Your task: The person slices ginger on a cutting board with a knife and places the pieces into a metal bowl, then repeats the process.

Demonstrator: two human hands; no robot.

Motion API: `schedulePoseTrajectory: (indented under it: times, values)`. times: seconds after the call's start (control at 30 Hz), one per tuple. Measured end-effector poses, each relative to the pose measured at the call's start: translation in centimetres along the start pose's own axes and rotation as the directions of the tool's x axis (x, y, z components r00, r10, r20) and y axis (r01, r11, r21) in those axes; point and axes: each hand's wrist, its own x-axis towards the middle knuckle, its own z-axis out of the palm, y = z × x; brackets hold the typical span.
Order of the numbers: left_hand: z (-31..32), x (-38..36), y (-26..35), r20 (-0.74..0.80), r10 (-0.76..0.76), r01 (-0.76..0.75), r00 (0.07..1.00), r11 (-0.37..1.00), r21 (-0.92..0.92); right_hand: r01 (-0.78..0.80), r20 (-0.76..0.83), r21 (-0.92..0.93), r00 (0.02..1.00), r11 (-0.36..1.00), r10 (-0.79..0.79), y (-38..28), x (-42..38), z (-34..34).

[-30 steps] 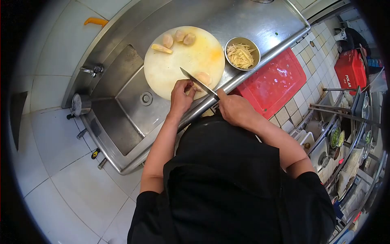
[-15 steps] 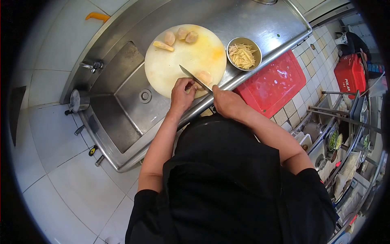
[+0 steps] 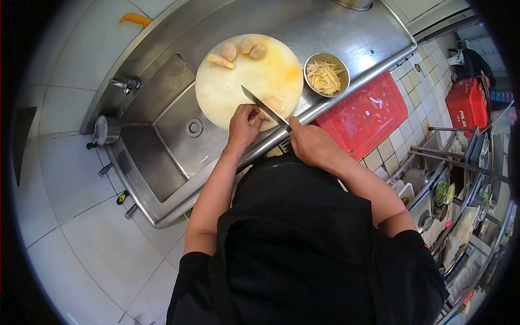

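Note:
A round white cutting board (image 3: 246, 76) rests across the steel sink. My right hand (image 3: 313, 142) is wrapped round the handle of a knife (image 3: 268, 108), whose blade slants up and left over the board's near edge. Beside the blade, my left hand (image 3: 245, 127) has its fingers bent together at a small pale piece, mostly hidden by them. A pale peeled piece (image 3: 274, 103) lies just beyond the blade. Several more pieces (image 3: 229, 51) sit near the board's far edge. To the right stands a metal bowl (image 3: 345, 76) of thin pale strips (image 3: 323, 77).
The sink basin (image 3: 179, 130) with its drain is left of the board, with a tap (image 3: 125, 85) behind it. A metal pot (image 3: 106, 130) hangs at its left end. Right of the counter are a red lid (image 3: 371, 116), a red cooler (image 3: 467, 105) and racks of trays and food.
My right hand and the knife have shifted slightly to the right. My left hand stays almost in place, and the whole view has moved a little.

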Motion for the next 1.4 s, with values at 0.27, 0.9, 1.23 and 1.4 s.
schedulePoseTrajectory:
  times: [0.27,0.9,1.23,1.4]
  values:
    - [0.1,-0.1,0.2,0.004,-0.001,0.001,1.0,1.0,0.002,0.018,0.04,-0.028,0.999,0.999,-0.016,0.4,0.3,0.1]
    - [0.1,-0.1,0.0,0.002,-0.001,0.001,1.0,1.0,-0.014,0.003,0.014,-0.003,1.0,1.0,-0.003,-0.2,0.4,0.2]
    - [0.3,-0.1,-0.2,-0.02,0.019,-0.02,1.0,0.998,-0.056,0.025,0.031,-0.039,0.999,0.999,-0.023,0.5,1.6,1.4]
    - [0.1,0.1,-0.1,-0.028,0.038,-0.039,0.999,0.998,-0.045,-0.003,-0.013,-0.001,1.0,1.0,0.003,1.4,4.5,3.9]
